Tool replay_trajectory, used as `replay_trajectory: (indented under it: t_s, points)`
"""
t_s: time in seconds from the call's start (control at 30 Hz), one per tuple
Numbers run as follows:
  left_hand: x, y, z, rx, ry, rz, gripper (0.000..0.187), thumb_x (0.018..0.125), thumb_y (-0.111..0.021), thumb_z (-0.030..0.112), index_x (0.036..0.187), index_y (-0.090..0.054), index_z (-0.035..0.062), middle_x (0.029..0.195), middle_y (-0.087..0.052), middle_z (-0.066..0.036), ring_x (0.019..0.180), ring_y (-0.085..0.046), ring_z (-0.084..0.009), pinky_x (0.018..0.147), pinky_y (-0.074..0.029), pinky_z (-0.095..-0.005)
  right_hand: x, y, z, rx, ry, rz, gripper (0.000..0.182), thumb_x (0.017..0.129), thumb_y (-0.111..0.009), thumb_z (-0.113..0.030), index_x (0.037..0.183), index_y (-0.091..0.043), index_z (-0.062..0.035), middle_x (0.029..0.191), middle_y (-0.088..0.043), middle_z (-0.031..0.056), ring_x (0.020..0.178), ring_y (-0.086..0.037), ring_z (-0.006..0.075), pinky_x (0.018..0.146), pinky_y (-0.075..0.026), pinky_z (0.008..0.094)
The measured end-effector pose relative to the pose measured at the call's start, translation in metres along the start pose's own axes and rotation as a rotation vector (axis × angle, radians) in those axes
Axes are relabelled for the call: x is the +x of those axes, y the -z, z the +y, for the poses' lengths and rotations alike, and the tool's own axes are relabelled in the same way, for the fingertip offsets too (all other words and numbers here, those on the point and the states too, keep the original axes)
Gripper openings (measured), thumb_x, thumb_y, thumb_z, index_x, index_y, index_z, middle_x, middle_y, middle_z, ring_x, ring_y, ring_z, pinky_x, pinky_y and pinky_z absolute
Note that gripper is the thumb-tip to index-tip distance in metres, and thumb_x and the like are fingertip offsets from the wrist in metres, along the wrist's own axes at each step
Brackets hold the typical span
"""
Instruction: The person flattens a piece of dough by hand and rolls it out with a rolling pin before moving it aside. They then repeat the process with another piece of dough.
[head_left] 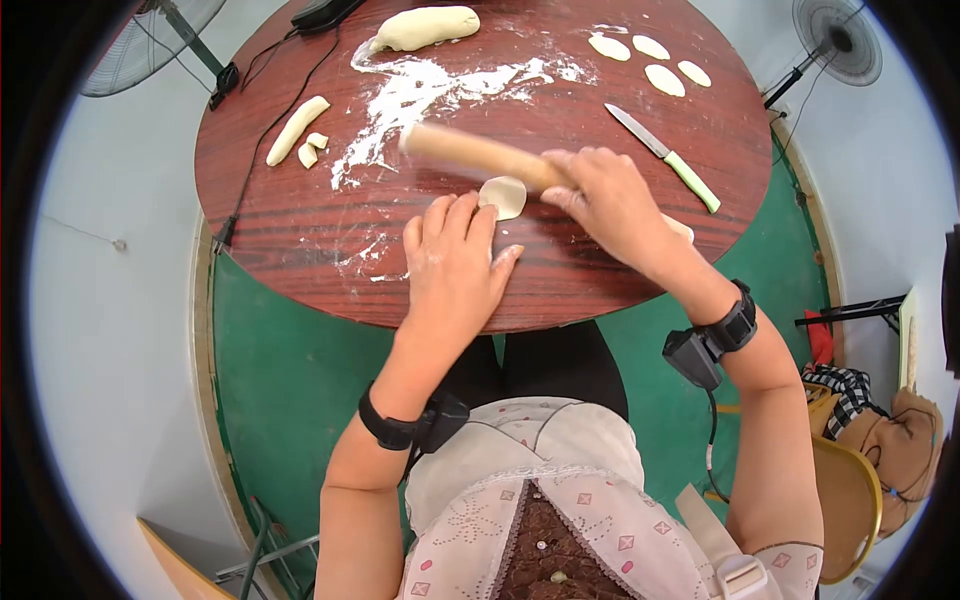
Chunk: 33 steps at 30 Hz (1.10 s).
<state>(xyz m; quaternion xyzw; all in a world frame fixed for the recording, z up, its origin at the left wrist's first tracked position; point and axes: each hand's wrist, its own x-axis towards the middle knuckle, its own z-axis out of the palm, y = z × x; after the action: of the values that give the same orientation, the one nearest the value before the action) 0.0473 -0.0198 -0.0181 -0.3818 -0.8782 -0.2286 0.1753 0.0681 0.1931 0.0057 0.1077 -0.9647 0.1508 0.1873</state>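
Note:
My right hand (605,200) is wrapped round one end of a wooden rolling pin (475,157), which slants up to the left and is smeared by motion at its far end. Just below the pin lies a small round dough wrapper (505,196). My left hand (450,250) rests palm down on the table, its fingers stretched out and thumb apart, fingertips right at the wrapper's left edge. Behind my right wrist, a pale piece of dough (679,228) shows partly. A knife (665,158) with a light green handle lies to the right.
White flour (430,95) is strewn over the round table (320,220). A large dough log (425,28) sits at the back. A dough strip (298,130) and cut bits (312,148) lie left, near a black cable (275,125). Several flat wrappers (665,80) lie at back right.

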Motion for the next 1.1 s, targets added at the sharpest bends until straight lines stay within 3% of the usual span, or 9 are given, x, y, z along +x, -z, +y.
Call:
replay_trajectory:
  t_s: [0.2, 0.23, 0.33, 0.47, 0.6, 0.77, 0.87, 1.03, 1.1]
  points:
    - [-0.006, -0.015, 0.024, 0.021, 0.078, -0.03, 0.05, 0.079, -0.072, 0.032, 0.116, -0.059, 0.0007, 0.118, -0.053, -0.014, 0.111, -0.046, -0.0323, 0.091, -0.034, -0.0456, -0.003, -0.025, -0.002, -0.25, 0.077, 0.123, 0.037, 0.092, -0.055, -0.034, 0.118, -0.062, -0.0092, 0.101, -0.059, 0.0117, 0.096, -0.055, 0.0291, 0.082, -0.042, 0.0418]
    - [-0.005, -0.015, 0.025, -0.004, 0.09, -0.043, 0.051, 0.079, -0.072, 0.032, 0.117, -0.059, 0.0006, 0.118, -0.052, -0.015, 0.11, -0.046, -0.0325, 0.09, -0.035, -0.0459, 0.004, -0.025, 0.007, -0.264, 0.026, 0.05, 0.04, 0.096, -0.048, -0.038, 0.12, -0.061, -0.0093, 0.106, -0.058, 0.0123, 0.099, -0.053, 0.0289, 0.083, -0.041, 0.0418]
    - [-0.005, -0.014, 0.024, 0.0, 0.08, -0.032, 0.05, 0.079, -0.072, 0.032, 0.116, -0.059, 0.0006, 0.118, -0.052, -0.015, 0.11, -0.046, -0.0328, 0.09, -0.035, -0.0461, 0.014, -0.025, 0.012, -0.276, -0.022, 0.026, 0.039, 0.097, -0.045, -0.037, 0.121, -0.06, -0.0092, 0.106, -0.057, 0.0126, 0.099, -0.053, 0.0292, 0.083, -0.041, 0.0431]
    - [-0.005, -0.013, 0.02, 0.003, 0.06, 0.009, 0.051, 0.079, -0.072, 0.032, 0.117, -0.058, 0.0007, 0.118, -0.053, -0.015, 0.111, -0.046, -0.0333, 0.091, -0.035, -0.0462, -0.015, -0.02, -0.016, -0.145, 0.062, -0.032, 0.052, 0.092, -0.054, -0.04, 0.13, -0.052, -0.0041, 0.113, -0.057, 0.0134, 0.108, -0.052, 0.0288, 0.089, -0.04, 0.0437]
    - [-0.006, -0.016, 0.02, 0.006, 0.07, -0.012, 0.053, 0.079, -0.072, 0.033, 0.119, -0.058, 0.0006, 0.117, -0.053, -0.015, 0.111, -0.046, -0.0334, 0.092, -0.035, -0.0462, -0.015, -0.022, -0.011, -0.3, 0.062, 0.077, 0.056, 0.087, -0.061, -0.038, 0.129, -0.052, -0.002, 0.114, -0.056, 0.0129, 0.109, -0.052, 0.0283, 0.089, -0.04, 0.0424]
    - [0.003, -0.007, 0.019, 0.039, 0.069, -0.088, 0.055, 0.079, -0.072, 0.035, 0.121, -0.059, 0.0027, 0.115, -0.053, -0.014, 0.111, -0.046, -0.0324, 0.091, -0.035, -0.0454, 0.006, -0.018, 0.018, -0.034, 0.053, 0.001, 0.033, 0.091, -0.059, -0.031, 0.109, -0.06, -0.0043, 0.095, -0.064, 0.0142, 0.093, -0.06, 0.0325, 0.082, -0.044, 0.0447]
    - [0.011, -0.003, 0.012, 0.013, 0.057, -0.177, 0.054, 0.078, -0.073, 0.035, 0.121, -0.06, 0.0065, 0.114, -0.052, -0.013, 0.111, -0.046, -0.0318, 0.092, -0.035, -0.0446, 0.009, -0.003, 0.021, 0.077, -0.159, -0.063, 0.031, 0.091, -0.058, -0.031, 0.106, -0.061, -0.004, 0.093, -0.064, 0.0151, 0.092, -0.06, 0.0333, 0.082, -0.044, 0.0453]
    - [0.006, 0.004, -0.003, 0.0, -0.063, -0.124, 0.044, 0.079, -0.072, 0.033, 0.117, -0.065, 0.0128, 0.116, -0.051, -0.011, 0.112, -0.045, -0.0311, 0.095, -0.033, -0.0443, -0.011, 0.003, 0.008, 0.096, 0.065, -0.062, 0.029, 0.09, -0.06, -0.027, 0.108, -0.061, -0.0034, 0.093, -0.064, 0.0159, 0.091, -0.06, 0.0336, 0.081, -0.044, 0.0446]
    - [-0.003, 0.005, 0.001, 0.03, -0.038, -0.097, 0.041, 0.08, -0.071, 0.033, 0.116, -0.066, 0.0136, 0.113, -0.051, -0.012, 0.109, -0.045, -0.03, 0.094, -0.032, -0.0444, -0.019, -0.001, -0.008, 0.056, 0.021, -0.104, 0.032, 0.09, -0.06, -0.027, 0.111, -0.061, -0.0037, 0.1, -0.062, 0.0146, 0.096, -0.057, 0.0328, 0.083, -0.044, 0.044]
